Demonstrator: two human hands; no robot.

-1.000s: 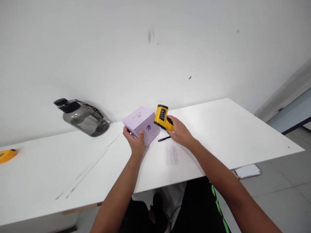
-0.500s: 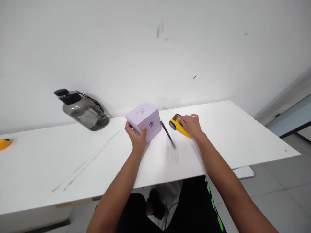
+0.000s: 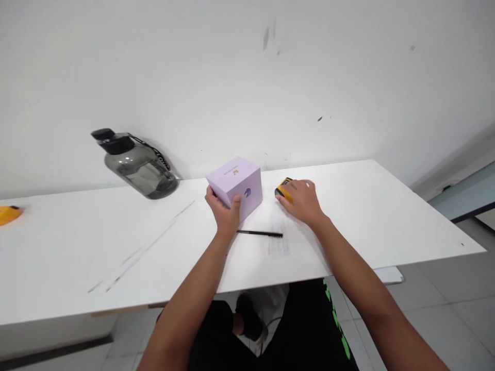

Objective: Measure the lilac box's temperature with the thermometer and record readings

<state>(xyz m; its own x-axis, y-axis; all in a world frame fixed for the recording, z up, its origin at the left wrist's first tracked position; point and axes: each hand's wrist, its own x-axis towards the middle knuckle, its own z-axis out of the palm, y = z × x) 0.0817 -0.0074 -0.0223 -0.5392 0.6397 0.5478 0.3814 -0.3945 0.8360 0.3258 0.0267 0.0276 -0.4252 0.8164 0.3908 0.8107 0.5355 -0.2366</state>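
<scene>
My left hand (image 3: 224,210) is closed on the near left corner of a lilac cardboard box (image 3: 251,198), thumb on the front face and fingers at the left side. The box carries a small gold print on top and a purple emblem in front. My right hand (image 3: 303,201) is wrapped over a yellow-and-black handheld device (image 3: 285,190) on the table. Its head pokes out left of the fingers, while the handle is hidden beneath the palm. A black pen (image 3: 263,234) lies crosswise below the box, its left end by my left wrist.
A grey see-through water bottle (image 3: 145,167) with a black lid stands against the wall on the left. At the far left edge sits an orange-yellow object (image 3: 8,214), partly cut off. Faint handwriting (image 3: 279,245) marks the white table (image 3: 162,263), whose front edge is near my legs.
The pen has swung from a slant beside the box to lying crosswise, nearer to me. My right hand has closed further over the yellow device, which has turned slightly. My left hand keeps the box.
</scene>
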